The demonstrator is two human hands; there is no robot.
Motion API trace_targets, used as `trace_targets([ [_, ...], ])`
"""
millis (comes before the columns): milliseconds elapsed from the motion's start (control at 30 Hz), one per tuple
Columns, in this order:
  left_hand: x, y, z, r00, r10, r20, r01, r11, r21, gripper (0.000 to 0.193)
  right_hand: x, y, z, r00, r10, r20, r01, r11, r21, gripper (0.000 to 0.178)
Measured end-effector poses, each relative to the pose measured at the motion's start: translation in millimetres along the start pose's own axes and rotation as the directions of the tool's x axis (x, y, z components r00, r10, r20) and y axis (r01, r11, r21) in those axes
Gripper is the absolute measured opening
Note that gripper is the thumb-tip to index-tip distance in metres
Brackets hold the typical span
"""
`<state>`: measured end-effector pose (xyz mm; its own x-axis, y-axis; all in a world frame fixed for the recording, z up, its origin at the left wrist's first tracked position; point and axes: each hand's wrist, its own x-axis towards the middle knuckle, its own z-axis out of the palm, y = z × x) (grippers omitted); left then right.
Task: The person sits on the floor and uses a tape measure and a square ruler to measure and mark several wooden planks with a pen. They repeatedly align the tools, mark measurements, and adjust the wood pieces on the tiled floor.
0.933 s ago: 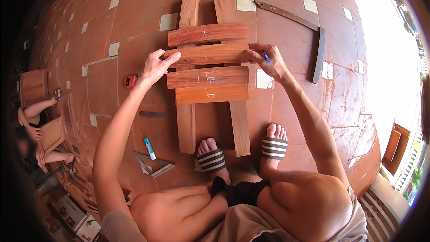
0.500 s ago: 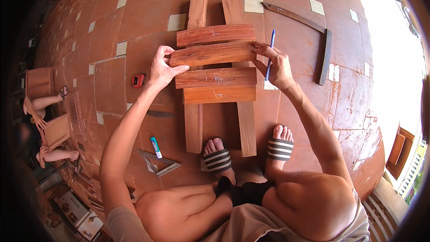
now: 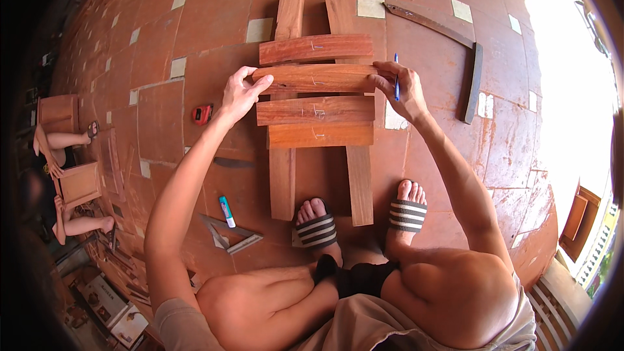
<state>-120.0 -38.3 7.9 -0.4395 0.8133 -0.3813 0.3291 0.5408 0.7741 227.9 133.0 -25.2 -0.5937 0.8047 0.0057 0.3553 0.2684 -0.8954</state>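
Between my hands is a short reddish-brown wooden slat [image 3: 318, 78], with a pen mark on its upper face. My left hand [image 3: 240, 96] pinches its left end between thumb and fingers. The right end is gripped by my right hand [image 3: 404, 94], which also keeps a blue pen [image 3: 396, 78] among its fingers. Beyond it lies another marked slat [image 3: 338, 47]; closer to me are a third slat [image 3: 286, 112] and a fourth [image 3: 351, 135], touching each other. The slats lie across two long wooden bars, a left bar [image 3: 282, 182] and a right bar [image 3: 359, 185].
A red tape measure [image 3: 202, 114] lies left of the slats. Nearer are a teal marker [image 3: 227, 212] and a triangular square [image 3: 242, 244]. A large wooden square [image 3: 473, 81] rests at the right. At far left, a person [image 3: 62, 162] sits beside wooden pieces.
The held slat has been turned so a marked face shows on top, and it now lies level instead of slanted. The pen in my right hand has tipped more upright.
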Motion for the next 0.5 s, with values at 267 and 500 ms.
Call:
trace_targets([
  [267,13,17,4,0.988,-0.150,-0.033,0.153,0.961,0.230,0.072,11,12,3,0.998,0.048,0.047,-0.046,0.999,-0.028,0.051],
  [500,12,25,7,0.985,-0.158,-0.063,0.170,0.917,0.362,0.072,10,5,0,0.995,0.062,0.081,-0.057,0.997,-0.060,0.051],
])
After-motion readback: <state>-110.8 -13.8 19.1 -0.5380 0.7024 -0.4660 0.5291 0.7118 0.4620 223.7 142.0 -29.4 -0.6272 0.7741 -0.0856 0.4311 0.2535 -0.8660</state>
